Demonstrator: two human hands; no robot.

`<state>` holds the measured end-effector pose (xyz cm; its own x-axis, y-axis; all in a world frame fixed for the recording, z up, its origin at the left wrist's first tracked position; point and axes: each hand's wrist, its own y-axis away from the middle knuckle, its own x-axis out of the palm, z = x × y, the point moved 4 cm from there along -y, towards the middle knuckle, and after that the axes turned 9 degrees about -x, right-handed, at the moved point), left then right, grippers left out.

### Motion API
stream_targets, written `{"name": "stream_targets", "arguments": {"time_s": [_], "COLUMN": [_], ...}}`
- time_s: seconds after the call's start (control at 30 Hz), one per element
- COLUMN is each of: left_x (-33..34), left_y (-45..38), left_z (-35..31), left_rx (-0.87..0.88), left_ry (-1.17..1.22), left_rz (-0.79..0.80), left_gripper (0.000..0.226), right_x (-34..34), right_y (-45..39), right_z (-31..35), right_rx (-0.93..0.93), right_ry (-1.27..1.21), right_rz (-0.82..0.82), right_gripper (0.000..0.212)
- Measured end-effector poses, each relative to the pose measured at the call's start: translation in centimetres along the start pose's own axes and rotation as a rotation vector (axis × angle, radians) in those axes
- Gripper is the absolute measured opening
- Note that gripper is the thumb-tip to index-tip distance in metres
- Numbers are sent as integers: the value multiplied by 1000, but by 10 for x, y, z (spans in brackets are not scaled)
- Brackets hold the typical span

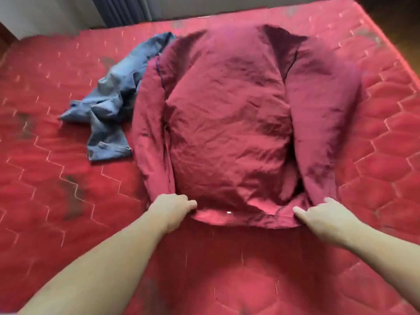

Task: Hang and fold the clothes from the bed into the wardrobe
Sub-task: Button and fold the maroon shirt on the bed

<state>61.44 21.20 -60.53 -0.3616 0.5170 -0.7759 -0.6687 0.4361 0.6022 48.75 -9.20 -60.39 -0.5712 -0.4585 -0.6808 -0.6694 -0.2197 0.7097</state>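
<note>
On the bed, head view: a red quilted mattress (386,137) fills nearly the whole picture, its far edge running along the top and its right corner at the upper right.
Red shirt (227,123): spread flat across the middle of the mattress, reaching from close to the far edge down toward the near side; both long sleeves lie alongside the body, and the cloth is creased.
Near edge of the shirt: a band of cloth runs between the two hands, with a small white speck on it.
Left hand (170,210): at the near left corner of the shirt, knuckles up, fingers curled down into the cloth where the left sleeve ends; it grips the fabric there.
Right hand (325,217): at the near right corner of the shirt, thumb stretched out toward the middle along the band and one finger raised, the others tucked into the cloth; it holds that corner, though how tightly cannot be told.
Forearms: both bare, coming in from the bottom corners of the picture and lying over the near part of the mattress.
Blue garment (109,105): crumpled in a heap on the left half of the mattress, just beside the shirt's left sleeve, its far end tucked against the shirt's shoulder.
Beyond the far edge: a pale wall and a dark pleated curtain (120,9), blurred.
</note>
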Motion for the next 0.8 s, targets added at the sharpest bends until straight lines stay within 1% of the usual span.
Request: {"name": "stream_targets", "arguments": {"time_s": [0.07,0.2,0.3,0.43,0.53,0.67,0.8], "left_x": [40,92,110,116,118,136,158], "left_y": [5,29,45,56,59,69,89], "left_z": [-17,-37,-40,-41,-45,-55,-65], "left_rx": [2,14,8,15,10,5,-64], "left_ry": [22,41,62,86,71,36,33], "left_rz": [55,157,192,168,156,167,192], "left_gripper": [45,42,42,44,45,43,42], "right_x": [32,70,83,93,105,125,138], "right_y": [-3,7,15,26,34,45,58], "right_z": [26,68,89,109,121,143,159], "right_rx": [-14,-10,34,99,159,165,225], "right_ry": [-46,-124,-172,-251,-257,-304,-385], "right_rz": [26,98,114,81,56,60,33], "right_gripper": [48,32,29,18,25,27,37]}}
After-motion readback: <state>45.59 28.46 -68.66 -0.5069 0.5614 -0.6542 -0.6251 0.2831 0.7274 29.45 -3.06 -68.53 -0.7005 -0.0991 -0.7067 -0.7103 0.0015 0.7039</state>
